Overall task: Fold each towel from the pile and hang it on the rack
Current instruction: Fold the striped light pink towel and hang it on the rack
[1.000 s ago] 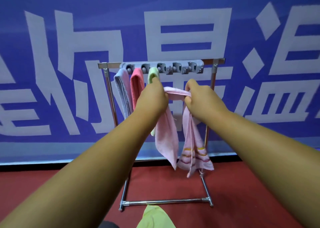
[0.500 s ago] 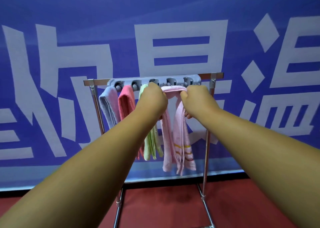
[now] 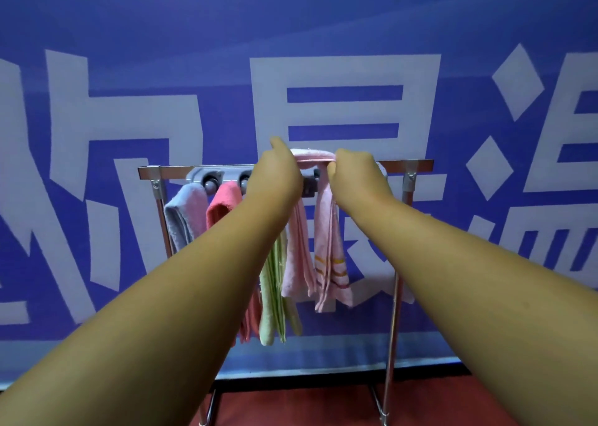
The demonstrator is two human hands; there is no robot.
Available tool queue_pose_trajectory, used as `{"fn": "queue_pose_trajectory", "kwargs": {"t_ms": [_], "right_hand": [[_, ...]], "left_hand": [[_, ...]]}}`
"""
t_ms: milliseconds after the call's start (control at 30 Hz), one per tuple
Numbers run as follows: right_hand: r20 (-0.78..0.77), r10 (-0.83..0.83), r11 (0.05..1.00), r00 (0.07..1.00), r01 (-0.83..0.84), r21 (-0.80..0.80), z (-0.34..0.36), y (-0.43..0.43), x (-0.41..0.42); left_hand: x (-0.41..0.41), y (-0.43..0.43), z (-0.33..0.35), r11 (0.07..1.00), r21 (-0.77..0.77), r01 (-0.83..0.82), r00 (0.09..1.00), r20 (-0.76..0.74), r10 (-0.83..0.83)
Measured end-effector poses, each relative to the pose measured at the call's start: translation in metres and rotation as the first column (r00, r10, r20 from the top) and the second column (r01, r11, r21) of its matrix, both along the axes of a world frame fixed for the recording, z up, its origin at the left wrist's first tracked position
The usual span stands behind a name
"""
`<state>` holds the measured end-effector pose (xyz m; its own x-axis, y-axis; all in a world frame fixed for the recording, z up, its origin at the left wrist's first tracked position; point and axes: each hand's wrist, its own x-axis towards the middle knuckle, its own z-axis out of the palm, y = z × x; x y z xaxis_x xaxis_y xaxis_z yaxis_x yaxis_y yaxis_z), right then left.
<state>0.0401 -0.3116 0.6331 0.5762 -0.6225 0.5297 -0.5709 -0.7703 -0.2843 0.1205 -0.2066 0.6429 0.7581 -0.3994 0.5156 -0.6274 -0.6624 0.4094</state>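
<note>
**Pink towel fold held just above rack top, both hands pinching**

Light pink striped terry towel (image 3: pixel 326 247) spans left hand (image 3: pixel 278 179) to right hand (image 3: pixel 352 176). Both hands pinch the fold with curled fingers, and the left index finger sticks up. The fold runs sideways, just above the silver metal rack (image 3: pixel 404 165) and its grey plastic hook strip (image 3: pixel 207 175). Two tails hang straight down. Both hands are equally near. The target hook is hidden behind the hands. Pale green towel (image 3: pixel 273 289) hangs just beside on the left, then coral towel (image 3: pixel 223 205) and grey-blue towel (image 3: pixel 184 215). Likely next: lower straight down, and the green towel may snag.
</note>
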Motion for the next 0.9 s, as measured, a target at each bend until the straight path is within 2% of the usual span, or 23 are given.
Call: {"fn": "queue_pose_trajectory", "kwargs": {"t_ms": [100,167,233,367,467,500,567,633,700,800,900], "right_hand": [[-0.162,0.023,0.999,0.986,-0.027,-0.021,-0.029,-0.008,0.01],[-0.149,0.072,0.997,0.986,-0.075,-0.011,-0.05,-0.014,0.008],[-0.084,0.106,0.994,0.991,-0.104,0.024,-0.063,-0.017,0.005],[-0.026,0.093,0.996,0.995,-0.093,-0.002,-0.062,-0.017,0.004],[-0.007,0.11,0.994,0.994,-0.11,0.008,-0.058,-0.013,0.003],[0.003,0.118,0.993,0.993,-0.118,0.024,-0.058,-0.012,0.002],[0.039,0.133,0.987,0.99,-0.136,0.085,-0.059,-0.01,0.001],[0.087,0.157,0.968,0.984,-0.171,0.185,-0.063,-0.008,0.0],[0.112,0.177,0.933,0.978,-0.203,0.297,-0.069,-0.007,-0.001],[0.13,0.18,0.892,0.975,-0.218,0.396,-0.081,-0.01,-0.001],[0.16,0.171,0.873,0.972,-0.224,0.434,-0.087,-0.012,-0.004]], "left_hand": [[0.008,0.001,-0.025,0.971,0.238,0.026,1.0,-0.015,-0.023],[0.009,0.003,-0.043,0.934,0.355,0.028,0.999,0.011,-0.034],[0.008,0.003,-0.056,0.943,0.334,0.003,0.996,0.087,-0.034],[-0.001,0.004,-0.052,0.969,0.242,0.049,0.991,0.111,-0.078],[-0.012,0.003,-0.042,0.984,0.132,0.117,0.99,0.058,-0.125],[-0.016,0.003,-0.037,0.979,0.167,0.119,0.992,0.008,-0.122],[-0.025,0.004,-0.02,0.918,0.375,0.125,0.991,-0.096,-0.096],[-0.031,0.005,-0.01,0.857,0.501,0.121,0.99,-0.129,-0.064],[-0.029,0.005,-0.014,0.85,0.518,0.091,0.994,-0.104,-0.042],[-0.024,0.005,-0.027,0.944,0.318,0.091,0.994,-0.088,-0.066],[-0.021,0.005,-0.027,0.918,0.384,0.098,0.993,-0.092,-0.067]]}}
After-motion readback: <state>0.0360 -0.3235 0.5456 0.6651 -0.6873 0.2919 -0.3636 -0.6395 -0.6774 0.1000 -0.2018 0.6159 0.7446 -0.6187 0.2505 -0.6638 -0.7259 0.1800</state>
